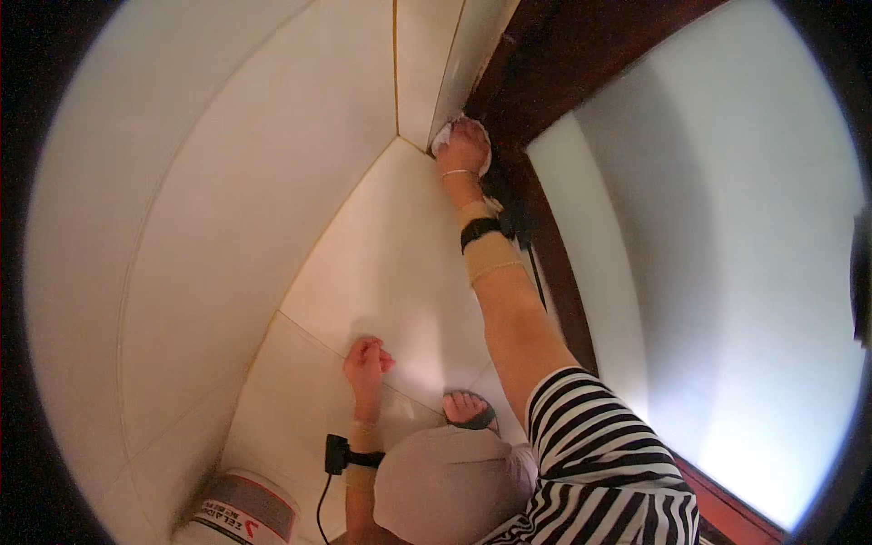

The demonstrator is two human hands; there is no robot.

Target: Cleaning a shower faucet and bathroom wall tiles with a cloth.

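My right hand [464, 146] is stretched out to the far corner, closed over a white cloth [443, 138]. It presses the cloth at the foot of the dark wood frame [501, 112], where the frame meets the wall edge and floor. Nearer to me, my left hand [368, 361] hovers over the pale floor tiles [402, 272] with curled fingers. No object shows in it, though its palm side is partly hidden. Both forearms wear beige sleeves with black straps and cabled devices.
Pale tiled wall [204, 204] rises at the left. A bucket [248, 507] bearing writing stands at the lower left. On the right is a frosted panel [736, 238] edged in dark wood. My sandalled foot [466, 407] rests on the floor beside my knee.
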